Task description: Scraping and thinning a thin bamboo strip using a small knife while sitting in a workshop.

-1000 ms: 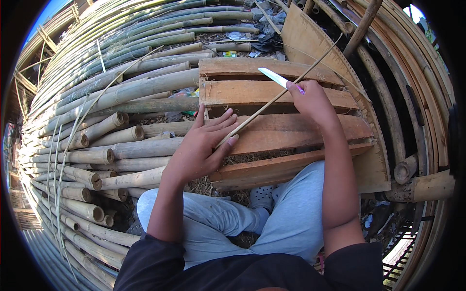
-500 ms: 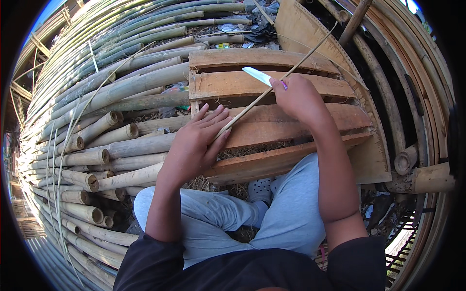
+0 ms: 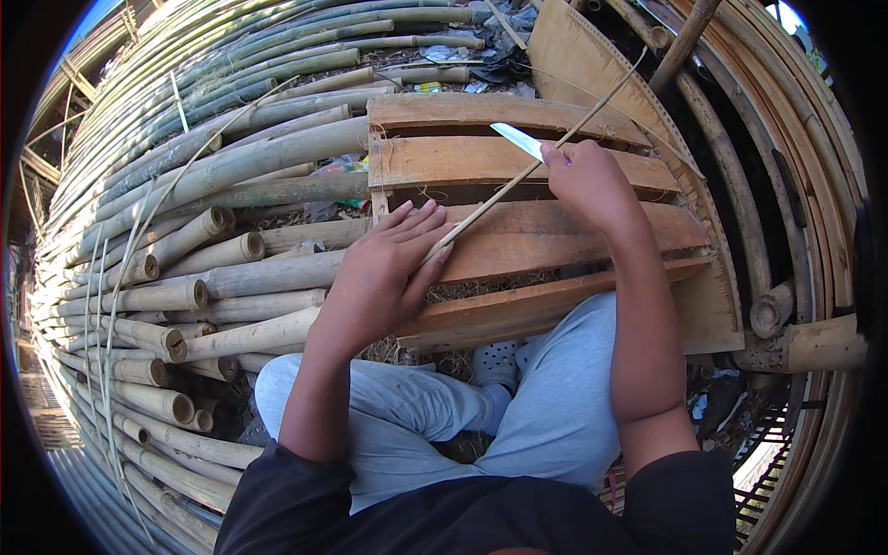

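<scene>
gripping knife (image 3: pixel 518 141) in right hand (image 3: pixel 587 180), left hand (image 3: pixel 384 268) steadying bamboo strip (image 3: pixel 555 148)

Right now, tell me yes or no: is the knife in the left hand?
No, the right hand grips the knife; the left hand pins the strip.

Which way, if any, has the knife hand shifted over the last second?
No real shift. The right hand still holds the knife over the gap between the top two slats of the pallet; only the camera view moved slightly.
</scene>
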`<control>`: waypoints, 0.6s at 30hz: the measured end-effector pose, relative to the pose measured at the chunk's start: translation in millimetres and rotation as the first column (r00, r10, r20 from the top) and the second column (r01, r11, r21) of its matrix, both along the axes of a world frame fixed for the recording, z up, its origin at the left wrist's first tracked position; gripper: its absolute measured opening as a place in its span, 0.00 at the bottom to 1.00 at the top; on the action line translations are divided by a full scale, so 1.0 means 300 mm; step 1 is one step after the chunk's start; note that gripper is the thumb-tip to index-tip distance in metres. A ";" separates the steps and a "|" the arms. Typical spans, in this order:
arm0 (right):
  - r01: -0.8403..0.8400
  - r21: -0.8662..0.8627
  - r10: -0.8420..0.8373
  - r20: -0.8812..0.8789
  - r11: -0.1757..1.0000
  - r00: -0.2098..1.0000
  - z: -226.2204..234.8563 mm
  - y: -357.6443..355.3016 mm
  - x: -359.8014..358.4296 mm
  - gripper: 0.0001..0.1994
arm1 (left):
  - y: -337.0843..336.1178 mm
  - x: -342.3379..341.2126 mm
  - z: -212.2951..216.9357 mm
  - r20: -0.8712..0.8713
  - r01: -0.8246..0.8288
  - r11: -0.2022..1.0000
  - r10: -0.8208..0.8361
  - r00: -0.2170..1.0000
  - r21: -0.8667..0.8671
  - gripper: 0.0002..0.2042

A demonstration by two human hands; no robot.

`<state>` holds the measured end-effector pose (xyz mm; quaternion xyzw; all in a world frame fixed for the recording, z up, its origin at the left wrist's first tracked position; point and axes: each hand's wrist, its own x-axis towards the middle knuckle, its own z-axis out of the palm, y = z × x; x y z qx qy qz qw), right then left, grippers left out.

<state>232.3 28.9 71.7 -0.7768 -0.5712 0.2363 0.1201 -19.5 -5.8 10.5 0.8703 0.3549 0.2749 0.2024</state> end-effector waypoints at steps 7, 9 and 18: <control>-0.002 -0.004 0.002 0.028 1.000 1.000 -0.003 0.007 0.005 0.24 | 0.003 0.000 -0.006 0.014 -0.006 1.000 0.006 1.000 0.002 0.17; -0.063 0.191 0.055 0.046 0.979 0.997 -0.074 -0.021 -0.022 0.26 | -0.003 -0.001 -0.006 0.011 -0.005 1.000 0.005 1.000 -0.009 0.17; -0.116 0.061 0.111 0.071 0.991 0.991 -0.021 -0.070 -0.112 0.23 | -0.003 -0.001 -0.009 0.007 -0.024 0.999 0.024 1.000 0.039 0.17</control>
